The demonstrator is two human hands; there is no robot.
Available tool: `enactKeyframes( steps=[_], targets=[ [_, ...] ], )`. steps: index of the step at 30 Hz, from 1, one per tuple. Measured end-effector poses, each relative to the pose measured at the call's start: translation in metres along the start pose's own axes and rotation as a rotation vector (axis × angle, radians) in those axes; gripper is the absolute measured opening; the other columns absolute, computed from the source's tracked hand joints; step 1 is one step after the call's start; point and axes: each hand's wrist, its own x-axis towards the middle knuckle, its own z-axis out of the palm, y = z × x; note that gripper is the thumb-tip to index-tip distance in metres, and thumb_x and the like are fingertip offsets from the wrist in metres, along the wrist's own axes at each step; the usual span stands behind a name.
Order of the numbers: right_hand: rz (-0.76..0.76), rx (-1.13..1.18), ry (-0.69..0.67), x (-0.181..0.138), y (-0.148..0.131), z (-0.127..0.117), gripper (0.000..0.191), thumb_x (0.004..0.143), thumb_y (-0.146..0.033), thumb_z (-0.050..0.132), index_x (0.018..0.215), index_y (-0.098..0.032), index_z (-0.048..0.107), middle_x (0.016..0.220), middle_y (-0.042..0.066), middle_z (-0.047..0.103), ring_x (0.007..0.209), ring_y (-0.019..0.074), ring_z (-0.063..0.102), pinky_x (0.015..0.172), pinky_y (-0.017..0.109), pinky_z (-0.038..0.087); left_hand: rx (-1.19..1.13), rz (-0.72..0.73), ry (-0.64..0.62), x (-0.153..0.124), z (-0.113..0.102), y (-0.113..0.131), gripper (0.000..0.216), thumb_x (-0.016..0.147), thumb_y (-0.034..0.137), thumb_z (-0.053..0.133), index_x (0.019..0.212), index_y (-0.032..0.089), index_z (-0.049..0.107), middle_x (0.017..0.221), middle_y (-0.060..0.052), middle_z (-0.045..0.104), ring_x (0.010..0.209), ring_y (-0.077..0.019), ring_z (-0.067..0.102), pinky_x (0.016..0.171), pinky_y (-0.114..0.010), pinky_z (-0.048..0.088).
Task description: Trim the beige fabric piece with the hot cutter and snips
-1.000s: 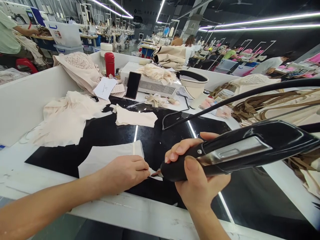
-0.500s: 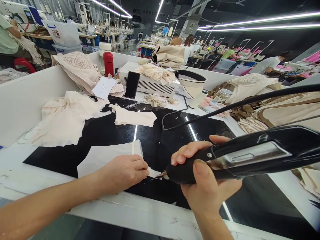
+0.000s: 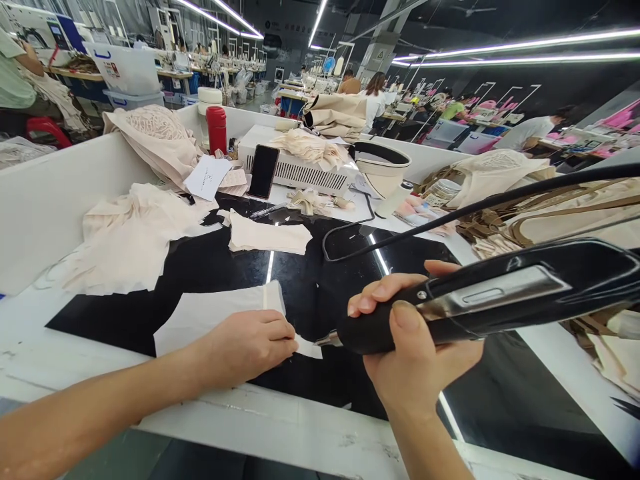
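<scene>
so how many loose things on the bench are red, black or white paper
red flask: 1
black phone: 1
black tool in right hand: 1
white paper note: 1
total: 4

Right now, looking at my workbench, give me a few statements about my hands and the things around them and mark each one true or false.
1. The right hand grips a black corded tool. True.
2. The left hand presses on a pale fabric piece. True.
3. The red bottle lies on its side. False: it stands upright.
4. The phone lies flat on the black mat. False: it leans against the white box.
5. The left hand holds scissors. False: it holds only fabric.
</scene>
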Motion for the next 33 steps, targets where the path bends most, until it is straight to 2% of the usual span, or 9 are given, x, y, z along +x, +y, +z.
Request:
enactKeyframes(
  steps=[11,15,19,22,26,29,33],
  targets=[
    [-0.005,-0.053,0.0,-0.002,0.004,-0.001,0.04,0.085,-0.027,0.09,0.116,-0.028,0.065,0.077,-0.006,0.069,0.056,0.0161,0.066,0.05,0.032,0.059,0.031,0.008,-0.009,0.0,0.002,0.002,0.023,0.11,0.006,0.051,0.101,0.014,0.071,0.098,-0.007,0.074,0.096,-0.018,0.072,0.091,-0.028,0.061],
    [0.024,-0.086,-0.01,-0.002,0.003,-0.002,0.039,0.087,-0.025,0.086,0.118,-0.03,0.064,0.079,-0.006,0.069,0.057,0.0152,0.066,0.053,0.032,0.059,-0.038,-0.049,0.016,0.002,-0.002,0.003,0.021,0.113,0.014,0.052,0.106,0.015,0.072,0.105,-0.007,0.075,0.1,-0.0183,0.073,0.096,-0.029,0.062],
    [0.006,-0.117,-0.015,0.002,0.007,-0.006,0.04,0.086,-0.031,0.088,0.117,-0.031,0.063,0.077,-0.007,0.068,0.056,0.0155,0.065,0.052,0.033,0.057,-0.063,-0.127,0.072,0.001,-0.011,-0.006,0.021,0.114,0.019,0.052,0.114,0.015,0.073,0.117,-0.009,0.076,0.105,-0.0201,0.074,0.095,-0.032,0.064],
    [-0.017,-0.132,0.002,0.009,0.012,-0.011,0.041,0.085,-0.036,0.09,0.116,-0.031,0.063,0.078,-0.006,0.068,0.055,0.0154,0.065,0.052,0.033,0.057,-0.019,-0.144,0.062,-0.002,-0.017,-0.018,0.027,0.115,0.018,0.049,0.109,0.014,0.074,0.112,-0.009,0.078,0.102,-0.0198,0.075,0.092,-0.032,0.064],
    [0.002,-0.123,0.024,0.019,0.02,-0.016,0.037,0.083,-0.03,0.088,0.111,-0.028,0.063,0.079,-0.007,0.069,0.056,0.0135,0.065,0.054,0.031,0.059,0.034,-0.16,0.05,-0.005,-0.018,-0.026,0.03,0.115,0.018,0.046,0.108,0.013,0.075,0.106,-0.008,0.079,0.099,-0.0198,0.075,0.088,-0.031,0.064],
    [0.0,-0.101,0.02,0.026,0.023,-0.018,0.039,0.083,-0.026,0.087,0.112,-0.028,0.062,0.079,-0.008,0.069,0.056,0.0126,0.065,0.054,0.03,0.058,0.056,-0.179,0.001,-0.004,-0.017,-0.02,0.025,0.113,0.015,0.05,0.107,0.014,0.074,0.104,-0.007,0.077,0.094,-0.0215,0.074,0.084,-0.033,0.064],
    [-0.011,-0.1,0.015,0.031,0.023,-0.017,0.039,0.082,-0.026,0.087,0.112,-0.028,0.061,0.079,-0.008,0.069,0.055,0.0123,0.064,0.052,0.028,0.058,0.019,-0.286,-0.158,0.003,-0.025,0.0,0.017,0.105,0.013,0.059,0.096,0.017,0.073,0.096,-0.004,0.072,0.085,-0.0219,0.072,0.075,-0.034,0.06]
  ],
)
